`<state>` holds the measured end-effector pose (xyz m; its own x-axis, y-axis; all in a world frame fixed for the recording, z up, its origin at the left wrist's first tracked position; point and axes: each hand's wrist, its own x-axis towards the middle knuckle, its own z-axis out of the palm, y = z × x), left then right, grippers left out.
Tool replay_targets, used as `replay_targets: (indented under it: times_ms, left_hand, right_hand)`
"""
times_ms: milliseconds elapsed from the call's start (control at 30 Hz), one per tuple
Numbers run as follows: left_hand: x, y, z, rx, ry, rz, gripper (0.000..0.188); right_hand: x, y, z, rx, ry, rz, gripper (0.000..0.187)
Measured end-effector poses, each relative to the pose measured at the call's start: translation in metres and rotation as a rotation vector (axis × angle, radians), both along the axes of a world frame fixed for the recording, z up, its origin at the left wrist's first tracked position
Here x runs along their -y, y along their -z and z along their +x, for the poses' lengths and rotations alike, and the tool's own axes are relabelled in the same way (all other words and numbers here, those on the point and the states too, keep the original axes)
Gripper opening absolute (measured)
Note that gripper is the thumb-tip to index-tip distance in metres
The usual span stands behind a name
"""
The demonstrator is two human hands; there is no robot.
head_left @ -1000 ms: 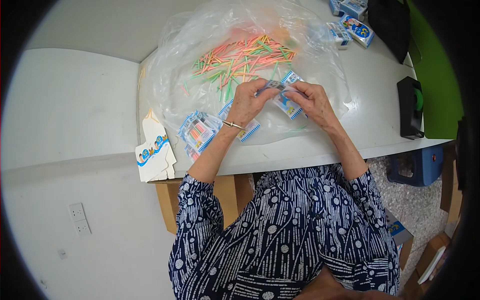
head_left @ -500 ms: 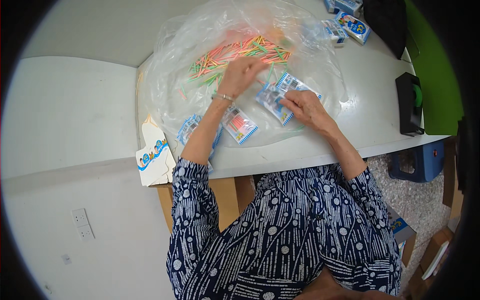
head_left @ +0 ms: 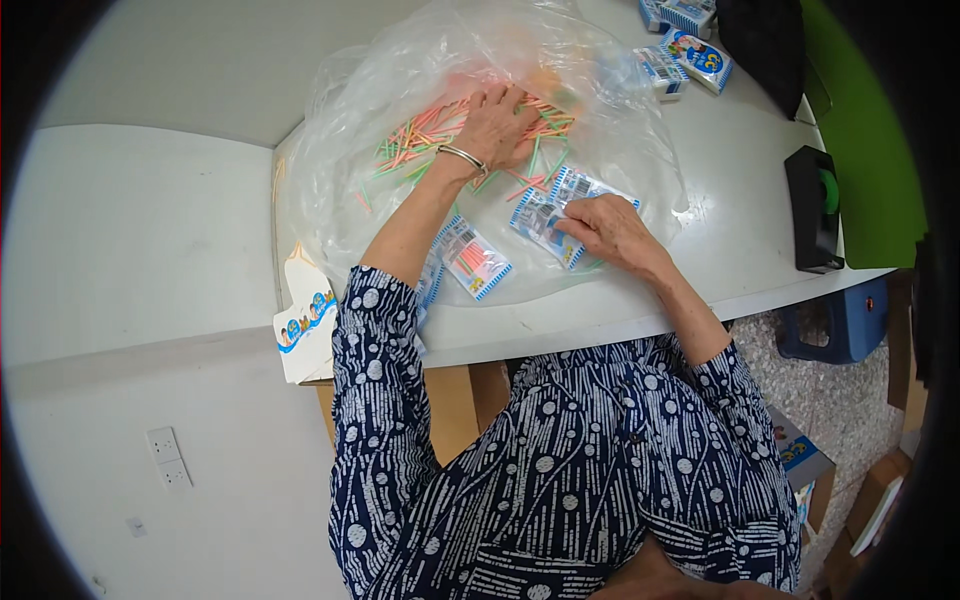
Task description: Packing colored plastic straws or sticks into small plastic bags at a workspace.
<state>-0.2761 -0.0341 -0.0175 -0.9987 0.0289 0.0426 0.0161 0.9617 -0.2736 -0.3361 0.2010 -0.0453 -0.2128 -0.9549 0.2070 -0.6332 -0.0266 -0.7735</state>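
Observation:
My left hand (head_left: 497, 128) lies over a heap of thin pink, green and yellow sticks (head_left: 418, 138), its fingers apart and their tips among the sticks. The heap rests on a big clear plastic bag (head_left: 335, 170). A small blue-and-white packet (head_left: 535, 212) is pinched in my right hand (head_left: 615, 232); whether sticks are inside it I cannot tell. Another such packet (head_left: 580, 182) lies just behind it. Left of my right hand, a packet holding pink sticks (head_left: 474, 258) lies flat, with more packets partly hidden beneath my left forearm.
Several blue-and-white packs (head_left: 700, 62) sit at the back right, beside a dark bag (head_left: 765, 50). A black tape dispenser (head_left: 812, 210) stands at the table's right, next to a green panel (head_left: 865, 130). White printed card pieces (head_left: 305, 325) are at the left corner. Below is a blue stool (head_left: 845, 325).
My left hand has moved up and away from the packet onto the stick heap, its fingers spreading. My right hand stays nearly in place with the packet, which now lies lower and flatter.

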Motion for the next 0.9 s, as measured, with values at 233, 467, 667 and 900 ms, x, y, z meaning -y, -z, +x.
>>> replay_targets:
  times_ms: [233, 467, 667, 900]
  left_hand:
    - [0.0, -0.012, 0.011, -0.167, 0.098, 0.135, 0.031]
    - [-0.014, 0.017, -0.035, -0.254, 0.188, 0.27, 0.02]
    - [-0.019, 0.018, -0.046, -0.112, 0.175, 0.059, 0.022]
    - [-0.03, 0.018, -0.056, 0.144, -0.021, -0.113, 0.017]
  right_hand:
    - [0.001, -0.001, -0.002, 0.009, -0.002, -0.01, 0.024]
    - [0.003, 0.0, 0.001, 0.001, -0.005, -0.024, 0.023]
    - [0.001, -0.001, 0.0, -0.008, -0.004, -0.035, 0.022]
    - [0.003, 0.005, 0.0, -0.005, 0.009, -0.131, 0.027]
